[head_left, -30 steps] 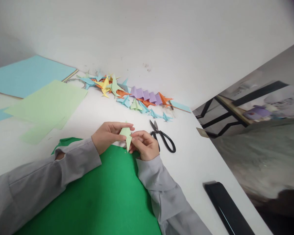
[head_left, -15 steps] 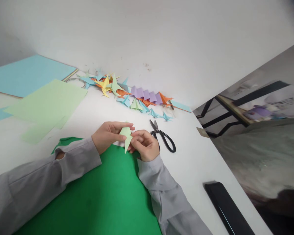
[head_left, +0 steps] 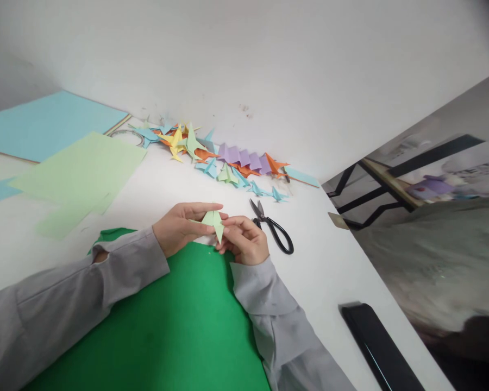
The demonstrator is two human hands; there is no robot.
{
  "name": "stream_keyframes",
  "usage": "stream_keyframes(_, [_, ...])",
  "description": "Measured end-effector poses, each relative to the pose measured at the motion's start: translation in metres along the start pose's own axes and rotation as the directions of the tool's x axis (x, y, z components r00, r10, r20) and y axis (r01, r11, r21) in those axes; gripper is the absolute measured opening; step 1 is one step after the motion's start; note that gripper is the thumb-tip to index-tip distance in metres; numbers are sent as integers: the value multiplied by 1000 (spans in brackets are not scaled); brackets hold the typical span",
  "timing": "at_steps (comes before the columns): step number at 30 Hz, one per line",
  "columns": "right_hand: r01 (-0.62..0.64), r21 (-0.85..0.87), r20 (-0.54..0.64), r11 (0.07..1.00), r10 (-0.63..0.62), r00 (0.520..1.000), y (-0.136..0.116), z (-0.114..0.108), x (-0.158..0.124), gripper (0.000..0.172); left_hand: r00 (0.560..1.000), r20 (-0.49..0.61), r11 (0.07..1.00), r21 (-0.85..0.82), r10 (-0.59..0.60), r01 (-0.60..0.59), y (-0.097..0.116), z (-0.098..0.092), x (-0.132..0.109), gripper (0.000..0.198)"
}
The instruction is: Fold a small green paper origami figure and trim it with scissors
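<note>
Both hands pinch a small folded piece of pale green paper [head_left: 213, 221] just above the far edge of a dark green sheet [head_left: 167, 326]. My left hand [head_left: 181, 225] grips its left side with thumb and fingers closed. On the right side, the fingertips of my right hand [head_left: 244, 239] press the paper's lower point. The piece looks like a partly folded origami shape with a short pointed tip hanging down.
Black scissors [head_left: 274, 231] lie just right of my right hand. A row of coloured origami figures [head_left: 224, 160] lines the wall. Pale green sheets [head_left: 81, 174] and a blue sheet [head_left: 44, 122] lie at the left. A black flat object [head_left: 375, 345] sits near the table's right edge.
The long lower point of the green paper has become shorter, folded upward between the fingers. My right hand has shifted slightly right and up; my left hand has stayed in place.
</note>
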State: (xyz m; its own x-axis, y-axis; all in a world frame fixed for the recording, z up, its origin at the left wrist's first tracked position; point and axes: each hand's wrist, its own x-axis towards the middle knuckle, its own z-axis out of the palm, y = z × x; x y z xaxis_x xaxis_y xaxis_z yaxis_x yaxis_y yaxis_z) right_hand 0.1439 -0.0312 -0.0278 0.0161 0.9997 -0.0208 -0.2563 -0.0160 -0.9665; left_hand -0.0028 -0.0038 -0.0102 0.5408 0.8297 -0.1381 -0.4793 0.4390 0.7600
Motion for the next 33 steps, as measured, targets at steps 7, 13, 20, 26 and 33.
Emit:
stream_keyframes(7, [47, 2, -25, 999, -46, 999, 1, 1, 0, 14, 998, -47, 998, 37, 50, -48, -3, -1, 1, 30])
stream_keyframes(13, [118, -65, -69, 991, -123, 990, 1, 6, -4, 15, 994, -99, 999, 39, 41, -38, 1, 4, 0, 26])
stream_keyframes(20, [211, -193, -81, 958, -230, 970, -1, 10, -8, 9, 992, -105, 995, 87, 63, -53, -1, 2, 1, 28])
stream_keyframes(26, [246, -266, -61, 932, -271, 961, -1, 11, -10, 7, 987, -146, 986, 160, 66, -42, -1, 0, 1, 31])
stream_keyframes(33, [107, -123, -74, 987, -116, 990, 0, 7, -7, 11, 990, -100, 985, 151, 95, -80, -2, 2, 1, 24])
